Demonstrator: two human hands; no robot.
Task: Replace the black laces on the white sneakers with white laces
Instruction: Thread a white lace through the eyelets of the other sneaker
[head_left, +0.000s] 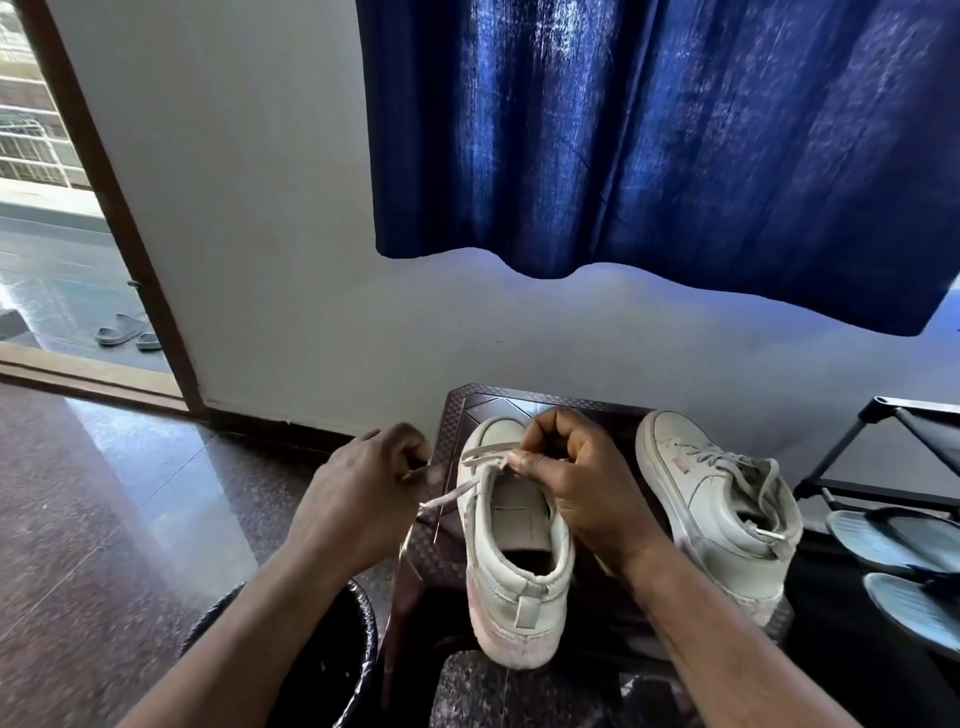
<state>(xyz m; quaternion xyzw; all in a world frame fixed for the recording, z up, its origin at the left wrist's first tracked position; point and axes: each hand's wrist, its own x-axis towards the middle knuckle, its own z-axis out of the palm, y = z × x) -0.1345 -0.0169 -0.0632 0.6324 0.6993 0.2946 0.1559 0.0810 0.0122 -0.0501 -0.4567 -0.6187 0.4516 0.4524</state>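
Near sneaker (514, 551) stands on the dark surface (545, 402), heel toward you, so the eyelets face your hands. Your right hand (571, 483) pinches the white lace (449, 494) between thumb and forefinger at the toe-end eyelets, apparently to hold the crossing flat. Your left hand (363, 467) shows curled fingers, blurred; whether they hold a strand cannot be told. Second sneaker (717, 499), just beside, already carries white lacing. No black laces seen.
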